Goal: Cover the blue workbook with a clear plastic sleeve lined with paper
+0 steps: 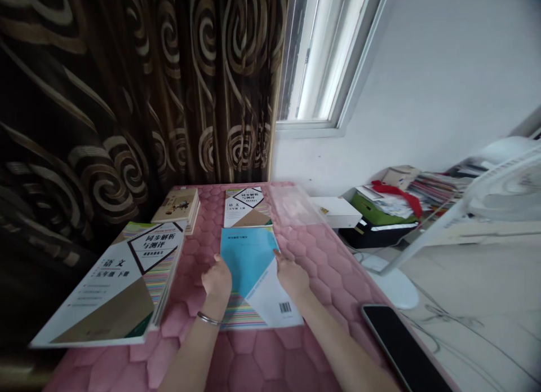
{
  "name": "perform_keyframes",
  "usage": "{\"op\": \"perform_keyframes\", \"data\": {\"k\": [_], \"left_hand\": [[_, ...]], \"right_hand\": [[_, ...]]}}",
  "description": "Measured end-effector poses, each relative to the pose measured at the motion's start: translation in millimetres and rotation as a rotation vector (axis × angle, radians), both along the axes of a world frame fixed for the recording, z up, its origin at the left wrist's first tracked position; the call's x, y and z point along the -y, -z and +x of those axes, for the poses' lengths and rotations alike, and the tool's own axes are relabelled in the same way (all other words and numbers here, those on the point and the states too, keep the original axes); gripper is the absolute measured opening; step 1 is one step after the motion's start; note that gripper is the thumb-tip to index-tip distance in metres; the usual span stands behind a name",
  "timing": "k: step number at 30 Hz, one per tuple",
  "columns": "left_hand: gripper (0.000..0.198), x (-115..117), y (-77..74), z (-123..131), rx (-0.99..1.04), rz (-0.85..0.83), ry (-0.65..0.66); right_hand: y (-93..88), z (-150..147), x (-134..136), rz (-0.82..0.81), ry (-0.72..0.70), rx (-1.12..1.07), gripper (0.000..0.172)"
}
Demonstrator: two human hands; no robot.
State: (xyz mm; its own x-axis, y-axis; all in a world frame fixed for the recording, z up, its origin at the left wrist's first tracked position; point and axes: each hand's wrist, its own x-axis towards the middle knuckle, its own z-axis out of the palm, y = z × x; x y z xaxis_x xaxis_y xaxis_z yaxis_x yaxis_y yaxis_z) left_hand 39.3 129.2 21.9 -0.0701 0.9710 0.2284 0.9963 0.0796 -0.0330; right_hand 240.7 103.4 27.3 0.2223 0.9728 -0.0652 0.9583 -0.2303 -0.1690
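A blue and white workbook (249, 268) lies on the pink quilted tablecloth (245, 364) in front of me, its barcode near the lower right corner. My left hand (217, 280), with a silver bangle at the wrist, is closed at the workbook's left edge, thumb on top. At the right edge, my right hand (291, 274) has its fingers curled against the cover. Just beyond the blue one, a white and brown workbook (247, 207) lies flat. To the left sits a stack of larger-looking workbooks (114, 285) with a similar cover.
Several small tan books (177, 206) are stacked at the back left, beside a dark patterned curtain (203, 87). A clear plastic sheet (298, 206) and a white box (336, 210) are at the back right. A phone (401, 347) lies near the right edge; a white fan (456, 194) stands beyond.
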Motion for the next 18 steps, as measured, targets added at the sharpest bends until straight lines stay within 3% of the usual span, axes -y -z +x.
{"op": "perform_keyframes", "data": {"k": [2, 4, 8, 10, 14, 18], "left_hand": [[0.045, 6, -4.9, 8, -0.027, 0.051, 0.003], [0.047, 18, -4.5, 22, -0.040, 0.081, 0.095], [0.048, 56, 9.7, 57, 0.057, -0.075, 0.570], [0.054, 71, 18.2, 69, 0.102, -0.120, 0.649], [0.059, 80, 31.8, 65, 0.124, -0.090, 0.594], [0.060, 79, 45.8, 34, 0.123, 0.028, 0.417]], "right_hand": [[3.8, -2, 1, 0.041, 0.005, 0.035, 0.053], [7.5, -3, 1, 0.099, 0.011, 0.078, 0.052], [13.1, -4, 6, 0.262, -0.079, 0.157, 0.046], [17.8, -3, 12, 0.311, -0.219, 0.130, 0.045], [30.8, 4, 29, 0.289, -0.465, 0.045, 0.048], [35.2, 12, 36, 0.192, -0.440, 0.055, 0.052]]}}
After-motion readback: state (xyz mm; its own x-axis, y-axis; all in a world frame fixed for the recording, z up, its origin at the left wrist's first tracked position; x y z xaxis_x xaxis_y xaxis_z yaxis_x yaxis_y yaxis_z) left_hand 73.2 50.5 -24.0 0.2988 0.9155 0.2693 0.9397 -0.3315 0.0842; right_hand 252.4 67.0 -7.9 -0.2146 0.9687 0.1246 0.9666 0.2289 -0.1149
